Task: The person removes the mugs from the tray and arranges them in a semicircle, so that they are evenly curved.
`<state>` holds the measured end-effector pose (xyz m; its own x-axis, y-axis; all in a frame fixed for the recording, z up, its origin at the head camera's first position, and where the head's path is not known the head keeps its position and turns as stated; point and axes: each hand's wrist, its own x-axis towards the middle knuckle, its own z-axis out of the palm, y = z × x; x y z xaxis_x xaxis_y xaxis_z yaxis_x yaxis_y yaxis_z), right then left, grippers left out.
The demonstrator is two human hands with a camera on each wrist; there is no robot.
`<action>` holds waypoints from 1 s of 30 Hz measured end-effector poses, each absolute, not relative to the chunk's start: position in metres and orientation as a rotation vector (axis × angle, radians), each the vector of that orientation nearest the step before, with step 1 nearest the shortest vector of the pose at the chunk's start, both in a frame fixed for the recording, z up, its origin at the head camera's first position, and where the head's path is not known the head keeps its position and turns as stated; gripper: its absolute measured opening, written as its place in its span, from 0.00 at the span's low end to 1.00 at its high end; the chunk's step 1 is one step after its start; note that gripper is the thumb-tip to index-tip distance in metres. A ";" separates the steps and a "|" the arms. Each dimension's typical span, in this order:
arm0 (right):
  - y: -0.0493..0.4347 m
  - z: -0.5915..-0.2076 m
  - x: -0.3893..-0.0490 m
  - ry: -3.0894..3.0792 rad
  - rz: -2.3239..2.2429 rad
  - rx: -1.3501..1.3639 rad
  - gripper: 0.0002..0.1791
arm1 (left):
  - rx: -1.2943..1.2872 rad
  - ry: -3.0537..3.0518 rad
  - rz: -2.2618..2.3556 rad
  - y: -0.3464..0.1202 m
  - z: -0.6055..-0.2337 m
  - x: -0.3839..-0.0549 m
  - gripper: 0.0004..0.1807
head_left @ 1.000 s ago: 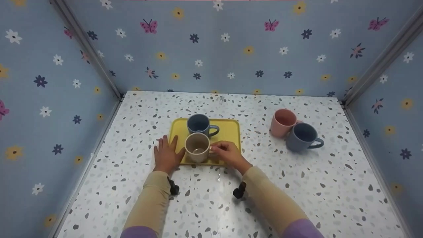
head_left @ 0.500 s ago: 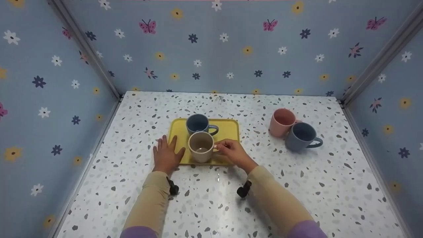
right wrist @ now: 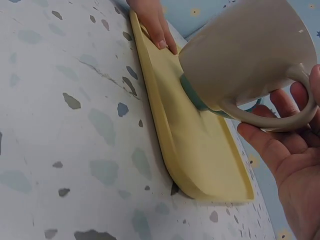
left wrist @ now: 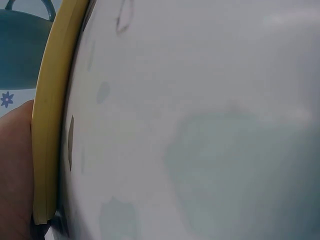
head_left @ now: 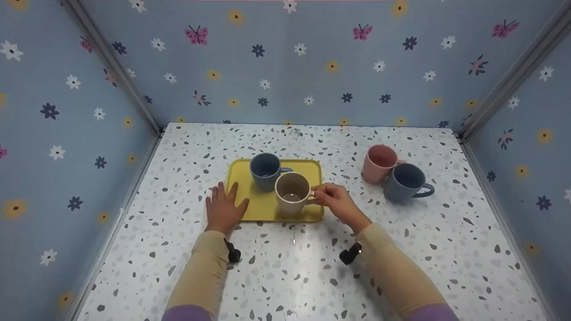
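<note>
My right hand (head_left: 341,205) holds a beige mug (head_left: 290,207) by its handle, over the right half of a yellow tray (head_left: 256,210). In the right wrist view, fingers are curled through the handle of the mug (right wrist: 245,55), whose base appears raised off the tray (right wrist: 200,155). A blue mug (head_left: 265,182) stands on the tray behind it, handle to the right. With fingers spread, my left hand (head_left: 224,209) rests at the tray's left edge. Only a small part of that hand (left wrist: 15,170) shows beside the tray rim in the left wrist view.
A pink mug (head_left: 375,170) and another blue mug (head_left: 398,189) stand close together on the speckled table (head_left: 401,267) to the right of the tray. Patterned walls (head_left: 285,62) enclose the table at the back and both sides.
My right hand has carried the beige mug rightward and slightly up from in front of the blue mug. More of the tray's left half shows. The left hand has stayed in place.
</note>
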<state>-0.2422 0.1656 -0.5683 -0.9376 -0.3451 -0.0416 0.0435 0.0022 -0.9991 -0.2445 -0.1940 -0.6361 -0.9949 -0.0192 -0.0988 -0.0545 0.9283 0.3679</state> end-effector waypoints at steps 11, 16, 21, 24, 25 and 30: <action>0.217 -0.564 -0.244 2.078 -2.033 -0.196 0.17 | -0.056 2.992 0.586 -0.194 -0.633 -0.242 0.42; 0.239 -0.563 -0.244 2.116 -2.032 -0.192 0.19 | -0.061 2.996 0.588 -0.194 -0.632 -0.242 0.42; 0.261 -0.564 -0.240 2.147 -2.072 -0.169 0.14 | -0.061 3.002 0.579 -0.192 -0.632 -0.242 0.42; 0.274 -0.564 -0.237 2.169 -2.085 -0.114 0.10 | -0.064 3.003 0.593 -0.191 -0.631 -0.242 0.42; 0.279 -0.564 -0.236 2.181 -2.086 -0.099 0.09 | -0.067 3.003 0.599 -0.191 -0.631 -0.241 0.41; 0.303 -0.566 -0.229 2.255 -2.045 -0.055 0.12 | -0.065 3.009 0.605 -0.192 -0.634 -0.242 0.42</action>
<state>-0.2291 0.3028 -0.5659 -0.9947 -0.0916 -0.0470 0.0379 0.0990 -0.9944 -0.2422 -0.1920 -0.6336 -0.9965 -0.0273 -0.0790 -0.0557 0.9216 0.3841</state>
